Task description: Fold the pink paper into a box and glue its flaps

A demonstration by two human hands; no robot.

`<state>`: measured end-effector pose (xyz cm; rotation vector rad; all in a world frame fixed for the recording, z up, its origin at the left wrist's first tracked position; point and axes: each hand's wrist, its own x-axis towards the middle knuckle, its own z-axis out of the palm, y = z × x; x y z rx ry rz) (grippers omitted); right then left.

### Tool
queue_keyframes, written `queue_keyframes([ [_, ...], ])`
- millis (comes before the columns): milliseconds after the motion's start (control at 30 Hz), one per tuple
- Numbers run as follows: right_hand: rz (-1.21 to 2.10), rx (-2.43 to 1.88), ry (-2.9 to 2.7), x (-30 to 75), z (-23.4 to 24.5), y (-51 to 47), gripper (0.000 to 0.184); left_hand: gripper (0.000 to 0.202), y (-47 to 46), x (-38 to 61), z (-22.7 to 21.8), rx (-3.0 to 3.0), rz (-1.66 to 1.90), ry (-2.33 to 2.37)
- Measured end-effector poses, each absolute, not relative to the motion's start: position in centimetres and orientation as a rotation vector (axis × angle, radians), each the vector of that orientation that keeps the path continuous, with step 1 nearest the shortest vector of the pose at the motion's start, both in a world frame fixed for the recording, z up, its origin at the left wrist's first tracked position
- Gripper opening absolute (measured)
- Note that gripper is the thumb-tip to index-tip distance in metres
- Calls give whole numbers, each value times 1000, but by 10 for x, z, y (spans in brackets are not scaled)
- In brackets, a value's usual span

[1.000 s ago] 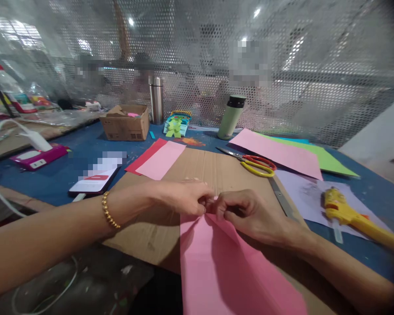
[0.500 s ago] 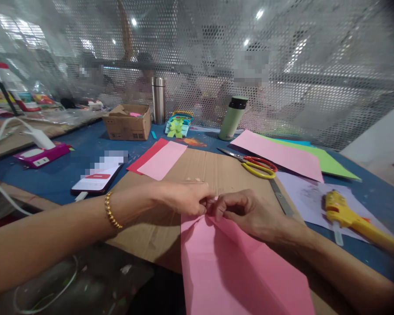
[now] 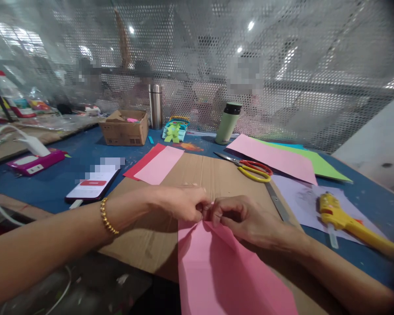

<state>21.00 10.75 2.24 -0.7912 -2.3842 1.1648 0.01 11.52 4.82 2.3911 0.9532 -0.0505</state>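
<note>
A large sheet of pink paper (image 3: 213, 267) hangs over the near edge of a cardboard sheet (image 3: 144, 236), its far end pinched up in folds. My left hand (image 3: 185, 202), below a gold bead bracelet (image 3: 105, 217), is closed on that end from the left. Close beside it, my right hand (image 3: 244, 216) pinches the same end between thumb and fingers. The fingertips nearly meet, and the paper's gathered tip is mostly hidden between them. Beyond the hands, a light pink piece (image 3: 162, 165) overlaps a red piece of paper (image 3: 141, 162).
Scissors (image 3: 254, 170) and a steel ruler (image 3: 277, 203) lie to the right, near a yellow glue gun (image 3: 344, 216). Coloured sheets (image 3: 276, 157), a green tumbler (image 3: 229, 123), a steel flask (image 3: 156, 107) and a cardboard box (image 3: 124, 127) stand farther back. A phone (image 3: 95, 183) charges at left.
The view has shifted slightly, so things on the table appear a little lower and further left. Both hands keep their pinch on the pink paper, with scarcely any movement.
</note>
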Motion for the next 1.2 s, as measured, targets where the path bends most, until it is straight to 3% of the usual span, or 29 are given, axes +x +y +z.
queue_keyframes([
  [467, 955, -752, -2459, 210, 22, 108, 23, 14, 118, 3, 49, 2332, -59, 952],
  [1200, 1001, -732, -2439, 211, 22, 109, 23, 9, 109, 9, 60, 2428, -145, 1085],
])
